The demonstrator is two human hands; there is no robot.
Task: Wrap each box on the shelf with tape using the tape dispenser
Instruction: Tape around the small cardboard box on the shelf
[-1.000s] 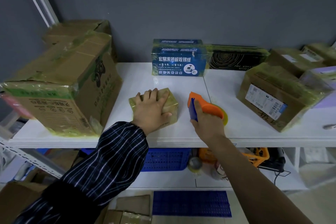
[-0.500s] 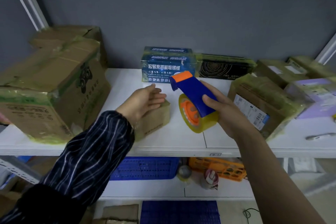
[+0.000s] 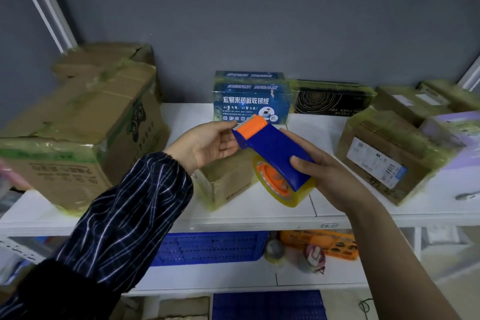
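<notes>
I see the right hand (image 3: 330, 179) clasping the tape dispenser (image 3: 272, 148) by its blue body, thumb on top and fingers curled underneath, holding it in the air with the yellowish tape roll (image 3: 287, 193) hanging below the grip. At the dispenser's far end sits the orange cutter, and the left hand (image 3: 205, 145) meets it there, palm up, thumb and fingertips at the toothed edge. Whether they pinch a tape end or only touch, I cannot tell.

Directly under the two hands a small cardboard box (image 3: 228, 179) stands on the white shelf (image 3: 259, 215), its sides already glossy with tape. Behind the grip, against the grey wall, stand a blue printed box (image 3: 249, 99) and a black box (image 3: 330, 101), side by side. Out past the left hand sits a large taped carton (image 3: 85, 135); past the right hand, a labelled carton (image 3: 384, 156). Below the grip, on the lower shelf, are a blue basket (image 3: 207, 247) and an orange basket (image 3: 324, 241).
</notes>
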